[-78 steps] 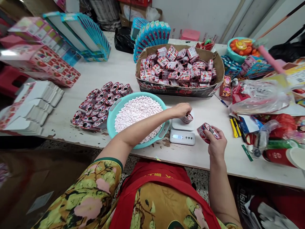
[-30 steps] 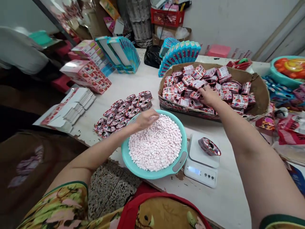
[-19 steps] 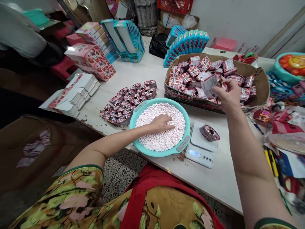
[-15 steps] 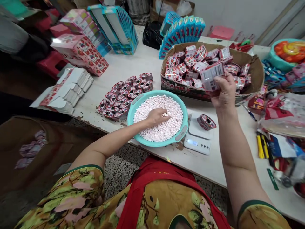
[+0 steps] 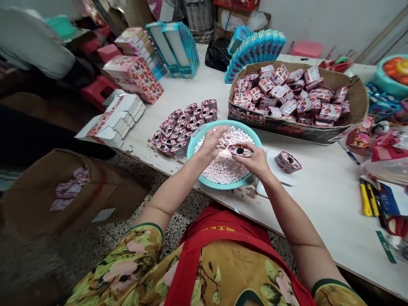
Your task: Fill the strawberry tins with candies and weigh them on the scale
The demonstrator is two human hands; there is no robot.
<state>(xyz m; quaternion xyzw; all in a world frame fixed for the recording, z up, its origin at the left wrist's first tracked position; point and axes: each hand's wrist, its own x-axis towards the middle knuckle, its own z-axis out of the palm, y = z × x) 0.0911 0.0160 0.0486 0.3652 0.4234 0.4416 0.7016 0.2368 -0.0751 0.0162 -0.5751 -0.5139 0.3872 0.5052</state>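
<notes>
Above the teal basin (image 5: 197, 137) of small pink-white candies (image 5: 223, 168), the right hand (image 5: 255, 159) is closed around a small strawberry-printed tin (image 5: 239, 150), its round hole facing up. The left hand (image 5: 213, 140) is just beside it with fingers curled; whether it holds candies I cannot tell. Right of the basin, another tin (image 5: 287, 162) stands on the scale (image 5: 280, 178). Behind the basin, on the bench (image 5: 321, 191), are a row of tins (image 5: 185, 126) and a cardboard box (image 5: 353, 95) of packets.
</notes>
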